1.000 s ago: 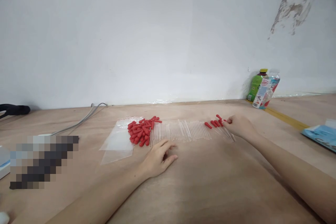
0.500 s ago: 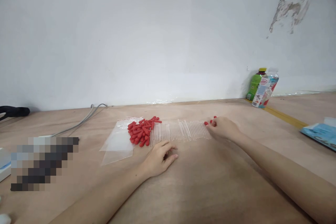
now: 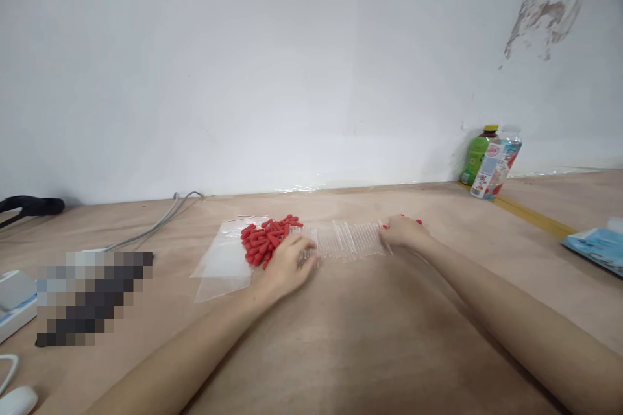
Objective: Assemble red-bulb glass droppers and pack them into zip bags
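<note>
A side-by-side row of thin clear tubes (image 3: pixel 360 240) lies on the wooden table. My left hand (image 3: pixel 287 266) is at the left end of the row, its fingers bent over the tubes with a gap between thumb and fingers. Just beyond it is a pile of red rubber dropper bulbs (image 3: pixel 265 240). At the right end of the row, my right hand (image 3: pixel 406 232) has its fingers curled down, and what they hold is hidden. A few red bulbs (image 3: pixel 419 222) show around that hand, partly covered by it.
Clear plastic bags (image 3: pixel 221 266) lie left of the pile. Two bottles (image 3: pixel 494 168) stand by the wall at the back right, near a blue packet (image 3: pixel 596 249). On the left are a grey cable (image 3: pixel 156 227), a white power strip (image 3: pixel 17 311) and a blurred-out dark object (image 3: pixel 97 301).
My left hand has moved forward and slightly left, from in front of the tubes onto their left end. My right hand has shifted slightly, and a red bulb now shows on its far right side.
</note>
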`<state>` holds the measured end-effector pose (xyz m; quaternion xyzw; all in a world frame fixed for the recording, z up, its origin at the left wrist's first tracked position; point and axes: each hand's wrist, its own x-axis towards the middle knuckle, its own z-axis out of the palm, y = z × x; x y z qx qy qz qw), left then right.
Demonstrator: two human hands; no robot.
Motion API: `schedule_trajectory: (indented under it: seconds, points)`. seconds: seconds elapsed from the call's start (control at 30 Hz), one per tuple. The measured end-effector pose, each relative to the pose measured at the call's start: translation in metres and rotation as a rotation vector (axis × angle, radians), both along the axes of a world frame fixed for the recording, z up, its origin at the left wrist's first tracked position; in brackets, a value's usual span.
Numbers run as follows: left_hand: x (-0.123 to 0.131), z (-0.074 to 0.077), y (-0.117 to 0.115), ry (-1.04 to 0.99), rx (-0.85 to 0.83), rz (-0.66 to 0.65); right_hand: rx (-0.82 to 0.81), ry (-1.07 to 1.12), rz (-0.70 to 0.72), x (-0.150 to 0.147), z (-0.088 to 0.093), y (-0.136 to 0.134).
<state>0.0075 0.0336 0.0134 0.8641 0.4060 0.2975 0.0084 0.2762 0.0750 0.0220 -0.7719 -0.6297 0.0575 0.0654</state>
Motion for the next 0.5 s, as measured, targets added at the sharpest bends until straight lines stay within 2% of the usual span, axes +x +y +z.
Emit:
schedule_trajectory:
  seconds: [0.07,0.17,0.27,0.4,0.5]
  points:
    - [-0.005,0.011,0.023,0.104,0.063,0.175,0.041,-0.003,0.028,-0.004,0.004,-0.009]
    - [-0.010,0.022,0.058,0.178,0.038,0.243,0.165,0.002,0.120,-0.014,0.008,-0.031]
    - [-0.010,0.025,0.083,0.237,-0.025,0.290,0.372,0.036,0.340,-0.025,0.005,-0.058]
    - [-0.009,0.025,0.096,0.265,-0.084,0.319,0.513,0.108,0.597,-0.032,-0.015,-0.082]
    - [-0.009,0.027,0.092,0.224,-0.052,0.323,0.611,0.197,0.674,-0.032,-0.030,-0.084]
